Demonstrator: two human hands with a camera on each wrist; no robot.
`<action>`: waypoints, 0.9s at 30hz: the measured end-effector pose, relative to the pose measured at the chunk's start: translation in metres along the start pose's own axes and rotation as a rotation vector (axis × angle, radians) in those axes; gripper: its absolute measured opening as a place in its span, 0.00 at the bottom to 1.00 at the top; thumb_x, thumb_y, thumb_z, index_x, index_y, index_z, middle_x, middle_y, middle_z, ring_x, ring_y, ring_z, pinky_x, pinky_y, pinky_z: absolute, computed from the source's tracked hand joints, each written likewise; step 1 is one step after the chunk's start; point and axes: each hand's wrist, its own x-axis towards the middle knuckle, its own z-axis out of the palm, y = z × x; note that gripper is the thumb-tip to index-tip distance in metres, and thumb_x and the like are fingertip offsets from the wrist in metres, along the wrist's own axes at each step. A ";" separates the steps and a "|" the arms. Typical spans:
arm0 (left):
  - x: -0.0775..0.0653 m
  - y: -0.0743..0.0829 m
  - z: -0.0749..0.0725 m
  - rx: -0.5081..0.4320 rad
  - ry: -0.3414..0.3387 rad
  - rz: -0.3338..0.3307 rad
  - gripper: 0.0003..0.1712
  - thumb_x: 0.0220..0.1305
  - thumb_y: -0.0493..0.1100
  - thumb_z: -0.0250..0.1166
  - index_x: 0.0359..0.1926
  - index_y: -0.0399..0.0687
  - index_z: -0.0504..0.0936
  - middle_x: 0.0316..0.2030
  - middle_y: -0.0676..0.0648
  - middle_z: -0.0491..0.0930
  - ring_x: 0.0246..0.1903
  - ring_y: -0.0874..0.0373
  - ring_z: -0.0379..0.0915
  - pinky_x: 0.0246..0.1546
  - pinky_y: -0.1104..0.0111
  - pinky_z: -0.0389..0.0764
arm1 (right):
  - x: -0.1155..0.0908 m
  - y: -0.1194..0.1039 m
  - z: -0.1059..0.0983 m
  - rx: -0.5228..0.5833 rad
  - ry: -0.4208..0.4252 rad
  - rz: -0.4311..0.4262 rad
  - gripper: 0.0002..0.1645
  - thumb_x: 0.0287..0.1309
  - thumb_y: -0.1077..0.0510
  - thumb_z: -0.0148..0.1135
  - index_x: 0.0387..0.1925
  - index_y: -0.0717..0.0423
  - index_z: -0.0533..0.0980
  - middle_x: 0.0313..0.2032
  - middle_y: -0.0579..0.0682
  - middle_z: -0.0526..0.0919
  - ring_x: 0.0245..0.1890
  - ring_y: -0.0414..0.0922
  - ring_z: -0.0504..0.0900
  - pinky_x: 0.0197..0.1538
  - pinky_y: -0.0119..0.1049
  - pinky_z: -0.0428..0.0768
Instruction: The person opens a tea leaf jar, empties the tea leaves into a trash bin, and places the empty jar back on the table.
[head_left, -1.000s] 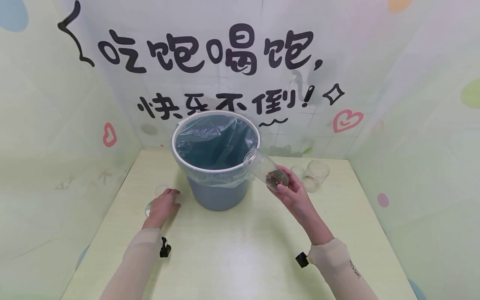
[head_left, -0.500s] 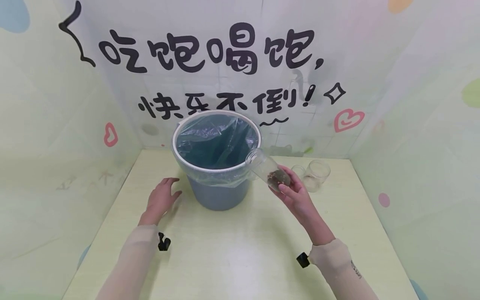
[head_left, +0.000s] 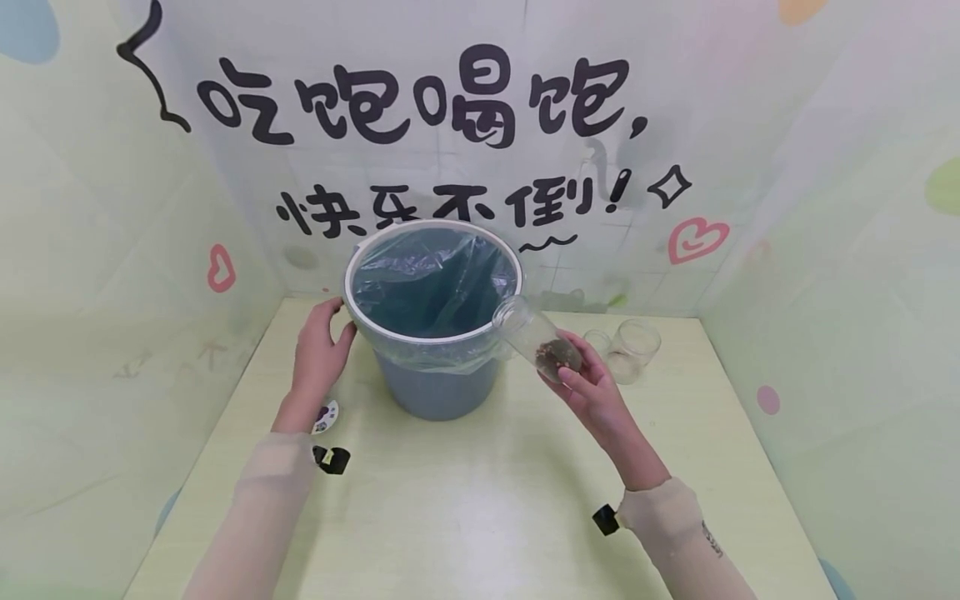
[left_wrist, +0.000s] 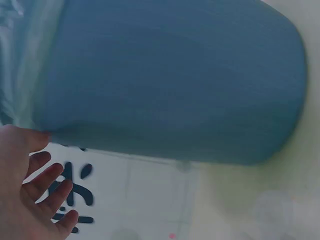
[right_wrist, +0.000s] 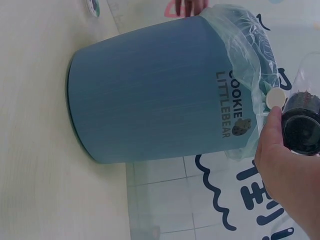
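Note:
In the head view my right hand (head_left: 597, 398) grips a clear jar (head_left: 534, 333) near its base. The jar is tilted, its mouth at the right rim of a blue-grey trash bin (head_left: 435, 387), and dark, crumbly contents (head_left: 557, 358) lie at its bottom. A clear plastic liner (head_left: 405, 267) covers the bin's inside and folds over the rim. My left hand (head_left: 318, 354) is at the bin's left side just below the rim. In the left wrist view its fingers (left_wrist: 49, 182) are spread, and the thumb lies against the bin's edge by the liner.
Behind my right hand stand clear glass jars (head_left: 636, 346) on the pale table (head_left: 480, 508). A round disc with a printed picture (head_left: 326, 417) lies beside my left wrist. Printed sheets (head_left: 847, 333) wall the table at the back and sides.
My left hand has lifted from the table at the left and moved up and away to the bin's left side, uncovering the printed disc. The right hand and tilted jar have hardly moved.

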 end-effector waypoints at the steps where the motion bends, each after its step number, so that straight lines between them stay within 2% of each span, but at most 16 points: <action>1: 0.001 0.005 -0.002 -0.020 0.026 0.011 0.26 0.72 0.39 0.56 0.68 0.36 0.68 0.67 0.32 0.69 0.69 0.36 0.63 0.71 0.43 0.64 | 0.000 0.000 0.000 0.002 -0.002 -0.004 0.27 0.65 0.66 0.61 0.58 0.36 0.74 0.57 0.44 0.69 0.55 0.40 0.78 0.60 0.35 0.82; 7: 0.006 0.028 -0.010 -0.135 0.124 0.065 0.25 0.72 0.35 0.54 0.68 0.39 0.68 0.67 0.36 0.69 0.69 0.40 0.64 0.72 0.45 0.63 | 0.000 -0.001 0.002 -0.001 -0.007 -0.013 0.27 0.65 0.66 0.60 0.59 0.36 0.74 0.57 0.45 0.70 0.55 0.40 0.78 0.60 0.35 0.82; 15: 0.005 0.045 -0.016 -0.213 0.164 0.119 0.25 0.69 0.32 0.49 0.66 0.39 0.71 0.69 0.40 0.69 0.72 0.43 0.60 0.75 0.46 0.59 | 0.003 -0.005 0.004 -0.021 -0.002 0.006 0.27 0.67 0.68 0.55 0.59 0.36 0.73 0.59 0.46 0.67 0.56 0.40 0.76 0.61 0.35 0.82; 20: 0.005 0.048 -0.016 -0.230 0.142 0.137 0.23 0.70 0.37 0.54 0.64 0.38 0.72 0.70 0.41 0.68 0.73 0.43 0.59 0.75 0.45 0.59 | 0.009 -0.012 0.006 -0.005 -0.004 -0.007 0.28 0.67 0.69 0.55 0.59 0.37 0.72 0.59 0.47 0.68 0.55 0.40 0.78 0.61 0.36 0.82; 24: 0.004 0.045 -0.012 -0.215 0.102 0.108 0.25 0.70 0.40 0.58 0.65 0.39 0.72 0.72 0.42 0.66 0.74 0.44 0.59 0.75 0.46 0.60 | 0.016 -0.024 0.009 -0.007 0.003 -0.025 0.28 0.66 0.69 0.57 0.61 0.39 0.69 0.57 0.48 0.71 0.54 0.41 0.80 0.61 0.36 0.82; 27: 0.003 0.044 -0.010 -0.232 0.089 0.085 0.26 0.70 0.41 0.59 0.66 0.39 0.71 0.73 0.44 0.65 0.74 0.45 0.58 0.75 0.48 0.61 | 0.024 -0.038 0.013 -0.016 0.050 -0.026 0.26 0.64 0.69 0.59 0.58 0.43 0.67 0.55 0.49 0.73 0.52 0.41 0.82 0.59 0.36 0.83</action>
